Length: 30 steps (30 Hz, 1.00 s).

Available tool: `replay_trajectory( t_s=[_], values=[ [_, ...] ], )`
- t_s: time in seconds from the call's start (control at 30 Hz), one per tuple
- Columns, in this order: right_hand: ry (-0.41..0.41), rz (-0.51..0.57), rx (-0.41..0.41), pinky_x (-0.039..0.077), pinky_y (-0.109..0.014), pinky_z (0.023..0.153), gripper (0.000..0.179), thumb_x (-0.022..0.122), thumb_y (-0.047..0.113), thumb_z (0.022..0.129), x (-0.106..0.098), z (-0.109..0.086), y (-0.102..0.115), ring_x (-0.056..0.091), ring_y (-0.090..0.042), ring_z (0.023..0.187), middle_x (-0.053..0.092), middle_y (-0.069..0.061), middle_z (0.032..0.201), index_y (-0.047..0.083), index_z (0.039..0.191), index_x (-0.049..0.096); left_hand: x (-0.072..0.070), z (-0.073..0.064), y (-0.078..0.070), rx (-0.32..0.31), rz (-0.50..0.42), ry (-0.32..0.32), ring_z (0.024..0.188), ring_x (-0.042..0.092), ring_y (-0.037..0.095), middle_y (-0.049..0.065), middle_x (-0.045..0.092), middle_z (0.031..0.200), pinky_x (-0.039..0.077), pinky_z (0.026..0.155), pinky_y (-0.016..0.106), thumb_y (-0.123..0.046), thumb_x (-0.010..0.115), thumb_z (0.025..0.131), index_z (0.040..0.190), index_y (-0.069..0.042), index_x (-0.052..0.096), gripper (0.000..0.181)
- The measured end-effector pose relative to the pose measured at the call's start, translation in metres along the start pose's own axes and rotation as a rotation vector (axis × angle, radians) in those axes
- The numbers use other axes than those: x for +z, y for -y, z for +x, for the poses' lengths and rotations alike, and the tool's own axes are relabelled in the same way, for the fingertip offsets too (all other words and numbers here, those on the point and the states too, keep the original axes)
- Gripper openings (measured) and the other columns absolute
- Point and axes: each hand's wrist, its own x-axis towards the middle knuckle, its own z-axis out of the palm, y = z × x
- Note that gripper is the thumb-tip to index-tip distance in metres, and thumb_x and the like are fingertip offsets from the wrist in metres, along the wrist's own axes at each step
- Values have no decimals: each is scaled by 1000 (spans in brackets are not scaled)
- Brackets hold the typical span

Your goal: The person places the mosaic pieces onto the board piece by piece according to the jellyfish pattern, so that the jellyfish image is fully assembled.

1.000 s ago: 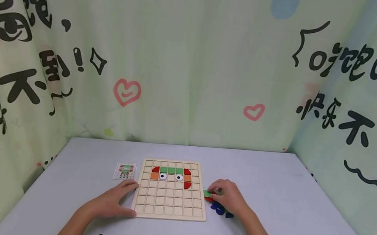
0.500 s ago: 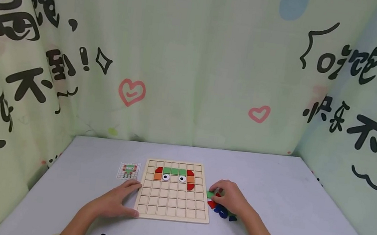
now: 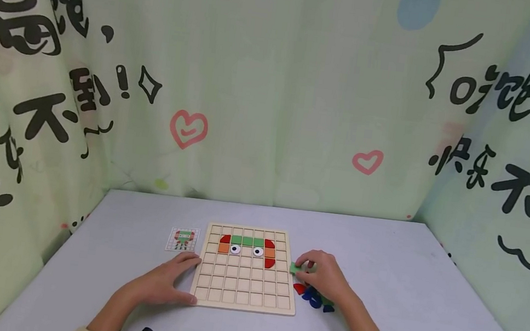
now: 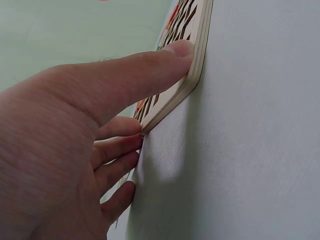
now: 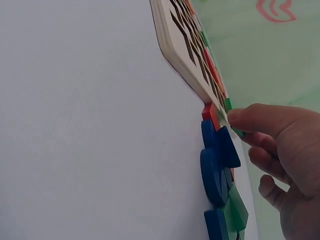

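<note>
On the table lies a wooden grid board point(image 3: 236, 298) with colored tiles set in its upper rows. My left hand point(image 3: 165, 279) touches its left side, thumb on top at the near corner and fingers reaching along the edge. Beyond the board's right edge, my right hand point(image 3: 323, 275) pinches a flat green tile point(image 3: 294, 268) between thumb and fingers. In the right wrist view this green tile point(image 5: 239, 132) shows partly behind the thumb. Below that hand sit a red piece point(image 3: 299, 288) and several blue pieces point(image 3: 315, 299), partly hidden by it in the head view.
A small picture card point(image 3: 182, 240) with a green and red figure lies left of the board. On the board are a green strip point(image 3: 248, 241), two eye tiles, and red and orange pieces. A printed curtain point(image 3: 272, 105) surrounds the table point(image 3: 359, 243).
My right hand has shifted the green tile away from the loose pieces, up to the board's right edge. The red piece is now uncovered beside the blue ones. My left hand stays on the board.
</note>
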Motion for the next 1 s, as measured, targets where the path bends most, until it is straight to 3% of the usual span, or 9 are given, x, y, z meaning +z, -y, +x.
replay_trajectory(
  t_s=[0.23,0.47,0.77,1.0],
  values=[
    [25,7,-68,45,-22,66,10,79,15,79,12,7,15,51,-12,82,66,5,91,20,85,73,-1,-1,2,-7,8,1,140,36,37,12,36,151,33,111,57,-47,80,73,145,-6,42,91],
    [21,45,-194,44,-24,69,7,78,11,79,24,15,28,51,-12,79,67,5,86,15,83,73,0,1,0,-7,6,4,140,36,36,11,36,151,33,111,56,-45,80,74,145,-6,42,89],
    [17,96,-211,51,-27,77,8,78,9,79,36,21,40,55,-12,84,69,4,88,15,83,75,-1,1,0,6,6,-1,140,36,37,12,36,151,34,110,58,-44,80,74,144,-5,42,88],
    [29,106,-244,52,-22,75,8,77,8,80,46,23,47,60,-9,85,71,3,93,13,86,75,-1,1,-1,-2,4,1,140,36,37,12,36,151,33,111,57,-44,80,74,144,-5,42,89]
  ],
)
